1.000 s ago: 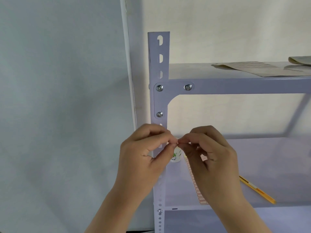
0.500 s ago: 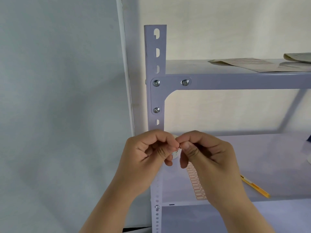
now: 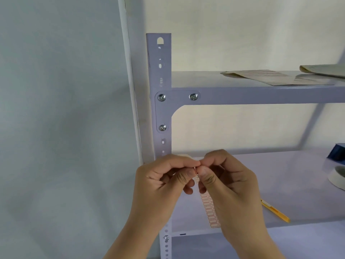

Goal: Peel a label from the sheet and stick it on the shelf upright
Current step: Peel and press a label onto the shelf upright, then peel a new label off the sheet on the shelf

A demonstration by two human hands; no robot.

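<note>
Grey shelf upright [image 3: 162,113] bare, nothing stuck yet. Left hand [image 3: 162,184] and right hand [image 3: 229,182] meet just right of it, each grip pinching a small red-edged label [image 3: 195,170]. Label sheet [image 3: 210,212] hangs below the hands. Peel looks nearly finished; sticking remains.

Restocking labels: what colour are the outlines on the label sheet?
Red-orange outlines on white, on the label sheet in the head view.

Wall left [image 3: 56,118]: pale grey-blue, bare.
Wall behind [image 3: 242,30]: cream — soft, even light.
Corner: white trim strip [image 3: 128,81] running upward.
Rack [image 3: 261,97]: lilac-grey metal — two boards in view, bolted corner bracket.
</note>
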